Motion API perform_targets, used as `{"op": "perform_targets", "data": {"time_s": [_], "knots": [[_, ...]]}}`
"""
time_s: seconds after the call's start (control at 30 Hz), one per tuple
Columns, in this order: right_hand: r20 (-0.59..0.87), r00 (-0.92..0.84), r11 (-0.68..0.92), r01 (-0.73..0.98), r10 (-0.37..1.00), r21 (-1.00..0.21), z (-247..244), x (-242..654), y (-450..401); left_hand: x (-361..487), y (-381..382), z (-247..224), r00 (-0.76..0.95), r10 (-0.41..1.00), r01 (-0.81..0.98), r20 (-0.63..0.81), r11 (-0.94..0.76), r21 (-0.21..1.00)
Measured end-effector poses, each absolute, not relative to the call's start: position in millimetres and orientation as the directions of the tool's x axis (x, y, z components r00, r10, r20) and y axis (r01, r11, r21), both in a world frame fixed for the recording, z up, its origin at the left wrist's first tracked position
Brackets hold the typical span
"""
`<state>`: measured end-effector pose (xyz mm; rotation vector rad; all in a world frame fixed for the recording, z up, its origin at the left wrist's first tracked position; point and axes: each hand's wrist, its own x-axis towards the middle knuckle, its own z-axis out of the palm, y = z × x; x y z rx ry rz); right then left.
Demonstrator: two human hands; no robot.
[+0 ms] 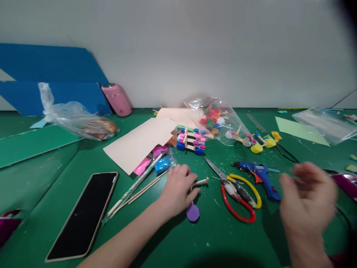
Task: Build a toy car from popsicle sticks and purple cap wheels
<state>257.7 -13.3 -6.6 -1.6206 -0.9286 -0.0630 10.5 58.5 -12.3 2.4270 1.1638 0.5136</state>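
Note:
My left hand [178,188] is closed over a small wooden-stick piece near the middle of the green table. Its pale stick [201,182] pokes out past my fingers, and a purple bottle cap [193,213] shows below them. Most of the piece is hidden under the hand. To the right, my right hand [308,201] is raised above the table, slightly blurred, with thumb and fingers apart and nothing visible between them. Scissors [242,203] with red and yellow handles lie between the hands. Nearest the right hand is a blue glue gun [262,178].
A black-screened phone [83,216] lies at left, beside thin sticks [143,191]. Behind are cream paper [139,143], several small stick cars [191,140], a bag of colourful caps [213,119] and a pink bottle [117,99]. A yellow-capped car [258,148] stands further right.

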Motion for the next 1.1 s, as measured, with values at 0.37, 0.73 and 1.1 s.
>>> {"op": "perform_targets", "data": {"time_s": [0.37,0.73,1.1], "knots": [[0.155,0.258,0.002,0.510,0.954,-0.860,-24.9,188.1,-21.9,4.1,54.7,-21.7,0.389,0.860,0.732,0.330,-0.506,0.456],[0.085,-0.208,0.220,0.809,0.974,-0.545,-30.9,135.5,-16.2,-30.2,23.1,-36.7,0.098,0.908,0.703,0.408,-0.353,0.617],[0.132,-0.274,0.302,0.799,0.953,-0.520,-33.6,148.2,9.5,-38.1,14.6,-37.5,0.149,0.909,0.706,0.390,-0.373,0.602]]}}
